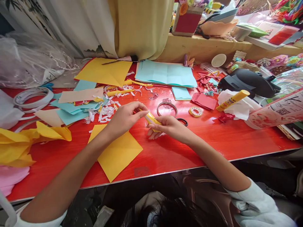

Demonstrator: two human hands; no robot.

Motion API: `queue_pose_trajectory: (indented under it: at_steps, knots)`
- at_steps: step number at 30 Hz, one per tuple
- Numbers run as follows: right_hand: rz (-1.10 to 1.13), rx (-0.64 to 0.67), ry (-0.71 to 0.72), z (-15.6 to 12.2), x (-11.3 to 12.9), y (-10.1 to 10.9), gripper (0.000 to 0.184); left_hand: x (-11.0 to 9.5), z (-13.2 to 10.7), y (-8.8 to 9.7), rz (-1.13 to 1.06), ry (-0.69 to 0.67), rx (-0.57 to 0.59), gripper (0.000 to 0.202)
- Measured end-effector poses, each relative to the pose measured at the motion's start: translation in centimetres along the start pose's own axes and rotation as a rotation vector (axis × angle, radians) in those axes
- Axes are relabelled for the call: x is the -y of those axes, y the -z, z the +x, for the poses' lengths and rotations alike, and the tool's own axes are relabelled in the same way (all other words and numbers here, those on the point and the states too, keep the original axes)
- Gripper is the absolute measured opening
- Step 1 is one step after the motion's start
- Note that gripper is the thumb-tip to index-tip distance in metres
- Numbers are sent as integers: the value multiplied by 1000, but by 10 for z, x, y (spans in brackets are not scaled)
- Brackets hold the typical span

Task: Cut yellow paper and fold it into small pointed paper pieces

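Observation:
Over the red table (224,142), my left hand (125,116) and my right hand (165,126) meet and pinch a small folded yellow paper piece (151,119) between their fingertips. Both hands have their fingers closed on it. A yellow paper square (118,154) lies flat on the table under my left forearm. Just beyond my right hand lie a thin ring (167,108), a small tape roll (195,111) and a black loop, perhaps a scissor handle (182,121).
Teal sheets (165,74), a yellow sheet (104,72), pink and teal offcuts with white shreds (104,112) cover the far half. A tape roll (33,96) and crumpled yellow paper (19,145) are at left. A yellow glue stick (233,100), tissue and a black device (248,82) are at right.

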State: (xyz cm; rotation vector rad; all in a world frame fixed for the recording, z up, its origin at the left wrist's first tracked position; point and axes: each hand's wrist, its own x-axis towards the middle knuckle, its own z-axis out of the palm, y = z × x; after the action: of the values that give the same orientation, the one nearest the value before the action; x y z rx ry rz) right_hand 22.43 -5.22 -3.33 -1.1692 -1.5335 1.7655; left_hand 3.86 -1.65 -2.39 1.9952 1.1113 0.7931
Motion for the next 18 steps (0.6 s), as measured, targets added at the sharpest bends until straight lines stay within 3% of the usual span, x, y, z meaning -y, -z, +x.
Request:
queue_pose_trajectory:
  at_steps: [3, 6, 12, 16, 18]
  knots:
    - [25, 39, -9, -1, 1, -1, 20, -3, 0, 0, 153, -83, 18, 21]
    - [26, 45, -3, -2, 0, 1, 18, -3, 0, 1, 237, -85, -39, 27]
    - [69, 23, -3, -2, 0, 6, 17, 1, 2, 7, 164, -44, 10, 28]
    - [52, 21, 25, -3, 1, 7, 18, 2, 3, 9, 232, -37, -13, 35]
    - [-4, -22, 53, -4, 1, 6, 19, 3, 3, 11, 167, -41, 39, 34]
